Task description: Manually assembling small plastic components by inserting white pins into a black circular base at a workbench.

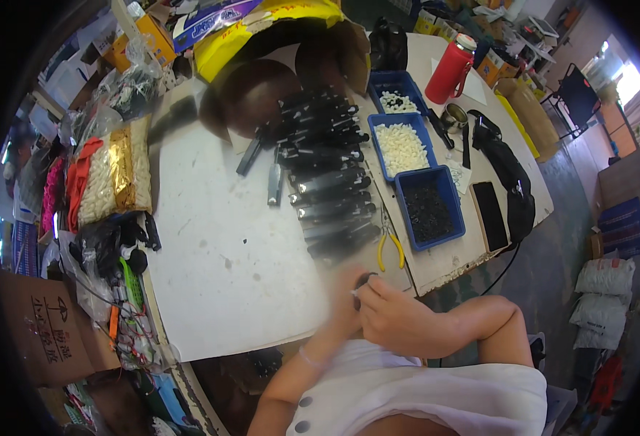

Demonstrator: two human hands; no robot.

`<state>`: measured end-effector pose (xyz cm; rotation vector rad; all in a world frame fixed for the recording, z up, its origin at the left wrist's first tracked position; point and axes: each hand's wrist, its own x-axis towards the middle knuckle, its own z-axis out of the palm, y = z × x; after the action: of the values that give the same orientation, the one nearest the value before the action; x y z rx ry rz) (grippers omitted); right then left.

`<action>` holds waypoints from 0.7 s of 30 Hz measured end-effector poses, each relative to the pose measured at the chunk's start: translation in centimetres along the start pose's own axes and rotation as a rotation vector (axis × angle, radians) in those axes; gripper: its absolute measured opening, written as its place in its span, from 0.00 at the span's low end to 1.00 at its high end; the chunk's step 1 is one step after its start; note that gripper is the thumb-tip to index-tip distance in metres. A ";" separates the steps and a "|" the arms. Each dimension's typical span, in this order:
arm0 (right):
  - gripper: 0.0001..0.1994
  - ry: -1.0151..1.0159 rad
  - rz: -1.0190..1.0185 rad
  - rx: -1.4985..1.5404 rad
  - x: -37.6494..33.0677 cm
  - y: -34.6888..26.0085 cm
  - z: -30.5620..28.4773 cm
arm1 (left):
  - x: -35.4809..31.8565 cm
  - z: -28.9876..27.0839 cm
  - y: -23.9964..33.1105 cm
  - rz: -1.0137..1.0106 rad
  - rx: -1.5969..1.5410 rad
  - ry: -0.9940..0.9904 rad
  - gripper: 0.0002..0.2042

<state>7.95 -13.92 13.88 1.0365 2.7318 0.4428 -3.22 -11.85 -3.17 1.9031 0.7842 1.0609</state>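
A small dark part [364, 280] is pinched between the right hand [396, 316] and blurred left hand [345, 309], and could be dropped off the table edge [436, 280] by one slip.

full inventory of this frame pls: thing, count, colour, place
table: 1, white, centre
black handle-like parts: a stacked row, count unclear, table middle
loose black parts: 2, left of the row
blue bins: 3, right of the row; far one few white pieces, middle one white pieces, near one small black pieces
pliers: 1, yellow handles, near table edge
flask: 1, red, far right
metal cup: 1, beside flask
phone: 1, black, right edge
black bag: 1, right edge
cardboard box: 1, yellow and brown, far end
bagged goods: several, left edge
left hand: blurred, at a small dark part
right hand: pinching the same part
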 end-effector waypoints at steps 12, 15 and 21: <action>0.05 0.723 0.493 0.622 -3.7 -0.7 6.5 | 8.8 -5.3 2.1 0.026 0.150 0.033 0.29; 0.04 0.707 0.499 0.719 -2.8 -2.5 9.7 | 19.0 -7.4 1.2 0.318 0.489 0.109 0.28; 0.04 0.518 0.463 0.724 -1.3 -5.1 10.4 | 31.7 -5.9 -4.8 0.227 0.885 -0.231 0.27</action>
<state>8.70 -16.22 2.45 1.9897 3.1663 -0.3208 5.39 18.03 6.76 2.8520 1.0143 0.6241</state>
